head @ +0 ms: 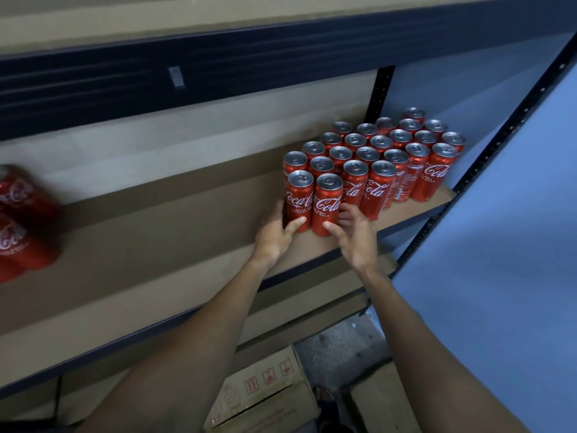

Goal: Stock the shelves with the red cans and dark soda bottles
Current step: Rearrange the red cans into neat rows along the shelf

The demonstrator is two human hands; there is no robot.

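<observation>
Several slim red cans (384, 157) stand upright in tight rows at the right end of a brown shelf board (175, 232). Two more red cans stand at the front left of the group. My left hand (274, 232) grips the left front can (299, 198), thumb across its front. My right hand (352, 232) grips the right front can (327, 203), thumb on its lower front and fingers behind it. Both cans rest on the board. No dark soda bottles are in view.
Blurred red cans (22, 220) sit at the far left of the same shelf. A dark shelf beam (218, 64) runs overhead, a perforated upright (499, 145) stands at the right. Cardboard boxes (268, 389) lie on the floor below.
</observation>
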